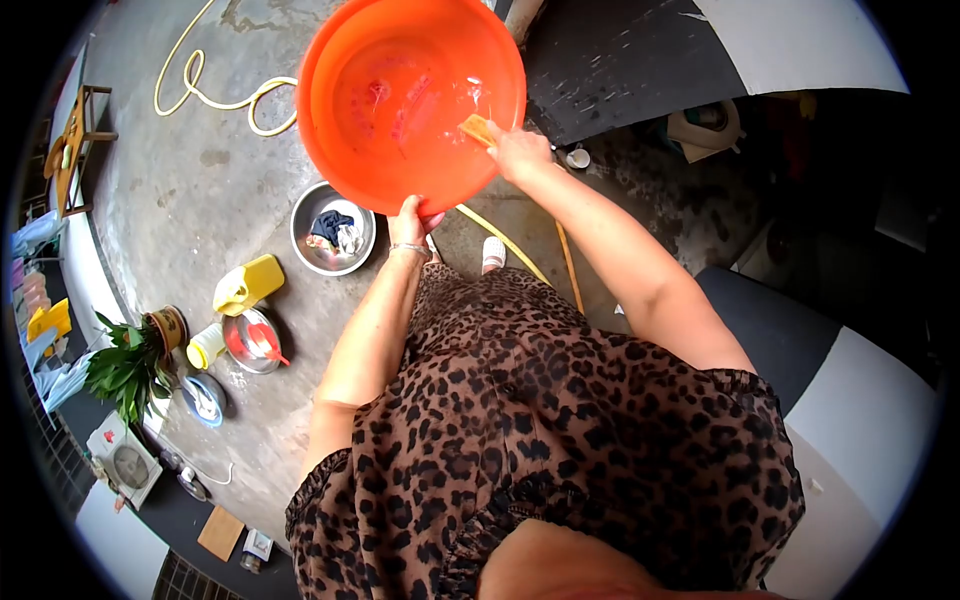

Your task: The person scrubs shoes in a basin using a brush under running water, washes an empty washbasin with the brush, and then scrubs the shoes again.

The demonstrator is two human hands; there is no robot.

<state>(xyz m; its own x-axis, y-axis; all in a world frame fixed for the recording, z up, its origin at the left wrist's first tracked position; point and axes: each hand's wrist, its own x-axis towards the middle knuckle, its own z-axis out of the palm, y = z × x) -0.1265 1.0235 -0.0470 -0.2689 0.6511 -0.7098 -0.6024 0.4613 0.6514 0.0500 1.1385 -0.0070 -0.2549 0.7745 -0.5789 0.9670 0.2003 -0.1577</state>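
Note:
A large orange plastic basin is tipped up in front of me, its red-marked inside facing my view. At its lower rim, my left hand is closed, thumb on the inside and fingers behind. My right hand grips a yellow-orange scrub brush against the basin's inner right wall; its bristles are hidden. Below the basin, a steel bowl with dark and white cloths in it stands on the floor.
A yellow hose winds over the concrete floor, and another length passes near my feet. At left are a yellow jug, a metal basin with a red scoop, a potted plant and a wooden bench. A dark counter stands at right.

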